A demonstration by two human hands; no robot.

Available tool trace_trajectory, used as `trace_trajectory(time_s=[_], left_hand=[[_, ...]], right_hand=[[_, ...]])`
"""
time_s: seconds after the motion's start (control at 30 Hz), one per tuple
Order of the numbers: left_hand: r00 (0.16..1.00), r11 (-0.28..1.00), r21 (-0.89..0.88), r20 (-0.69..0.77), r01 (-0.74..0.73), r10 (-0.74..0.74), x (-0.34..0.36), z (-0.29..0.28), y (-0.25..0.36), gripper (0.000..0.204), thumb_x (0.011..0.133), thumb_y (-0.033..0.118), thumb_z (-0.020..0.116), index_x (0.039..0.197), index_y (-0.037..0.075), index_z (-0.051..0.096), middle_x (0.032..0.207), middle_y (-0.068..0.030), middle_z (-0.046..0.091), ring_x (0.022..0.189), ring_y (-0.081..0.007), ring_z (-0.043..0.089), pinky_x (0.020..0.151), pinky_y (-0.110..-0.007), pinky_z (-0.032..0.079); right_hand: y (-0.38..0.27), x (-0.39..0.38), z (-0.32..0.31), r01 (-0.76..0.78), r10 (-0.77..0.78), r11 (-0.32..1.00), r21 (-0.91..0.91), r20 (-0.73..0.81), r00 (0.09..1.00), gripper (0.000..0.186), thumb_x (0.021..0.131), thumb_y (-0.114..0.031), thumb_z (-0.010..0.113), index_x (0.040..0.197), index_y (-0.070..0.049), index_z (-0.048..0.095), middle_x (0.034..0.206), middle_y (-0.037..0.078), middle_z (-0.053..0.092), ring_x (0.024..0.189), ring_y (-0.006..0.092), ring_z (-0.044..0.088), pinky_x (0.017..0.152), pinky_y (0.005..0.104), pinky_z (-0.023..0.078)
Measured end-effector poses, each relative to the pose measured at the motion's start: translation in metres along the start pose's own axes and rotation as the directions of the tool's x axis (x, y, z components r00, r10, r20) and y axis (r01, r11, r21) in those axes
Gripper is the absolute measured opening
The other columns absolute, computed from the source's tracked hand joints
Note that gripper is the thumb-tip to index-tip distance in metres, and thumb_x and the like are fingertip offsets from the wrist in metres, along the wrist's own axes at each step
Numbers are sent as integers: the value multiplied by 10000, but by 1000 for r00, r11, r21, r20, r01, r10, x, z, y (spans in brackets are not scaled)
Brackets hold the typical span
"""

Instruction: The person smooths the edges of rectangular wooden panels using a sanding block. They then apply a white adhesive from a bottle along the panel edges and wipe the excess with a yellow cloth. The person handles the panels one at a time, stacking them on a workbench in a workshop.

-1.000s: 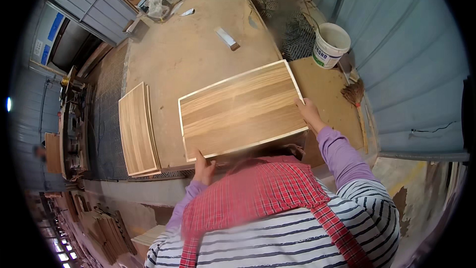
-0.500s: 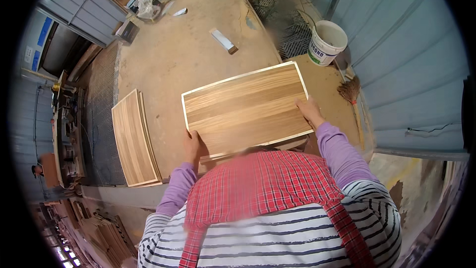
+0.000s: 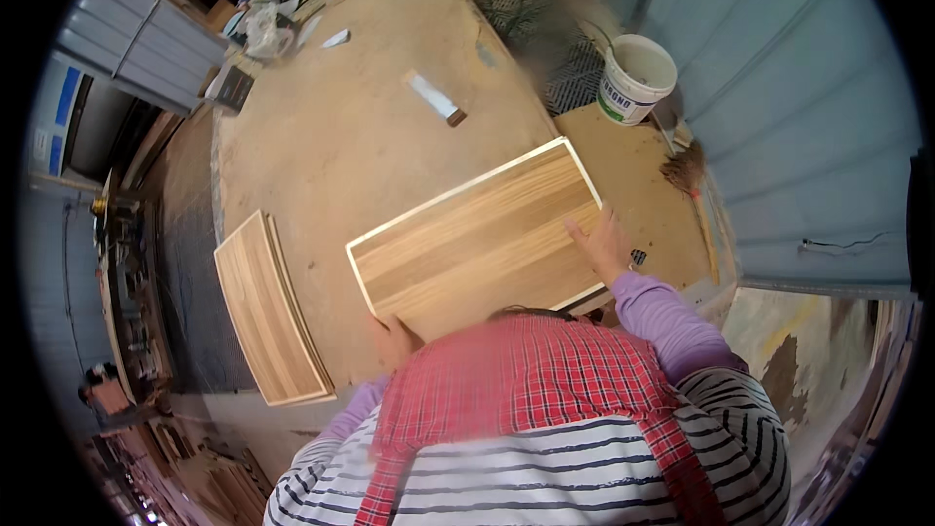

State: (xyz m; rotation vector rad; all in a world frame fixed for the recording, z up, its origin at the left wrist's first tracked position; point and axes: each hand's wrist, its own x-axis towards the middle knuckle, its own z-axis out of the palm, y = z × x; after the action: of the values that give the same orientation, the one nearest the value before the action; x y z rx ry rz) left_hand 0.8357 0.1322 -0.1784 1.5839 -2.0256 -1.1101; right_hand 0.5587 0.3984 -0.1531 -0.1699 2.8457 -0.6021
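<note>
The right hand [image 3: 604, 245] is pressing flat on the panel [image 3: 477, 239]; the left hand [image 3: 394, 339] is gripping its near edge. Overhanging the desk [image 3: 341, 136], it could tip.

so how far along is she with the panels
Done, it seems: a stack of similar wood panels lies on the workbench to the person's left. In hand: one edged wood panel, left hand at its near corner, right hand flat on its right end. What is left cannot be told; no further panels are clearly in view.
</note>
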Motion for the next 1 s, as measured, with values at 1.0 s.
trace_trajectory(time_s=[1.0], left_hand=[[554, 983, -71, 832, 169, -35, 417, 281, 230, 432, 821, 296, 660, 1203, 167, 506, 1188, -99, 505, 1060, -278, 509, 836, -482, 484]], right_hand=[[2, -5, 6, -9, 3, 987, 158, 37, 999, 914, 757, -552, 618, 1343, 78, 311, 1243, 233, 471, 1124, 362, 498, 926, 451, 416]])
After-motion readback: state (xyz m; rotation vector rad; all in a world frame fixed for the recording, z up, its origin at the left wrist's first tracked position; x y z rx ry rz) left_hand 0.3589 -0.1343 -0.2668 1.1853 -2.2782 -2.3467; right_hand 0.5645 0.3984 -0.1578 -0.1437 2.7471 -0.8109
